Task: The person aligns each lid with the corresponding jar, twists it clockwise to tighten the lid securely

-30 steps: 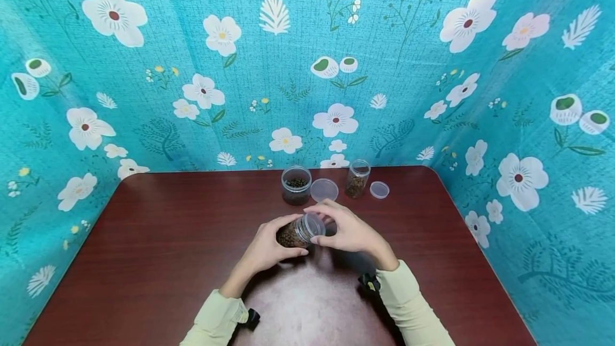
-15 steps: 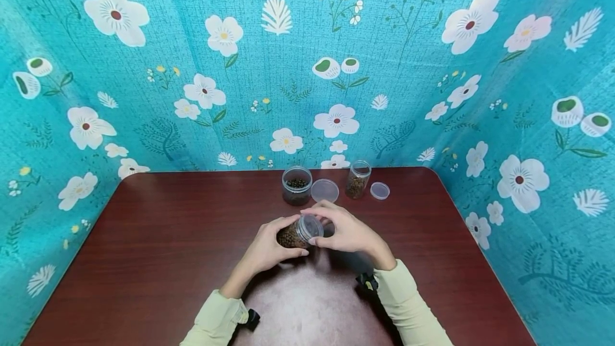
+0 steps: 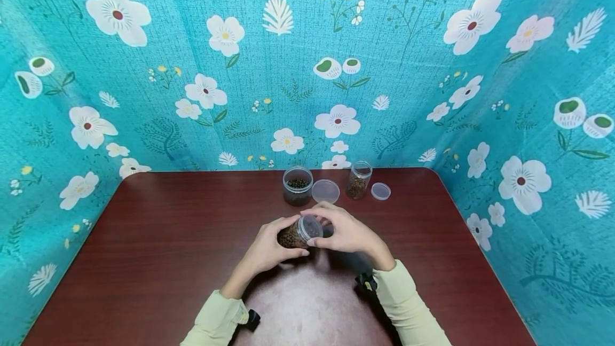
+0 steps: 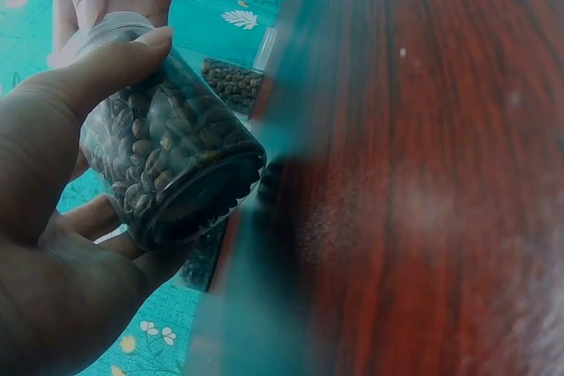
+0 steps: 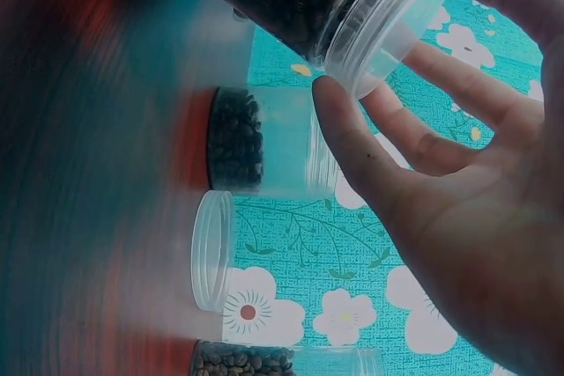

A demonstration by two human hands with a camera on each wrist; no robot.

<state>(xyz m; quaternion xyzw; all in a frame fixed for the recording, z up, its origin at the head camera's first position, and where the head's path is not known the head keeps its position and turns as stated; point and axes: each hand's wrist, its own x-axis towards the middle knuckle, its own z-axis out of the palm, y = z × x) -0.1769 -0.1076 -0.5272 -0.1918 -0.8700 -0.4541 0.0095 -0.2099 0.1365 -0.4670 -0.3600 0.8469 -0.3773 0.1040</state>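
Note:
My left hand (image 3: 267, 245) grips a clear jar (image 4: 167, 143) of brown coffee beans, thumb on one side and fingers round the other. The jar is tilted, its mouth end to the right in the head view. A clear lid (image 3: 311, 226) sits on that end. My right hand (image 3: 349, 232) holds the lid by its rim between thumb and fingers; the right wrist view shows the lid (image 5: 388, 37) against the jar's neck. Whether its thread is engaged I cannot tell.
Behind the hands stand an uncovered wide jar (image 3: 297, 188) of dark beans and an uncovered narrow jar (image 3: 357, 181) of lighter brown ones. A large lid (image 3: 325, 191) and a small lid (image 3: 381, 191) lie beside them. A floral curtain (image 3: 250, 68) surrounds the dark red table (image 3: 158, 239).
My right hand and the lid have shifted slightly left, closer against the jar. The left hand and the jar stay nearly in place.

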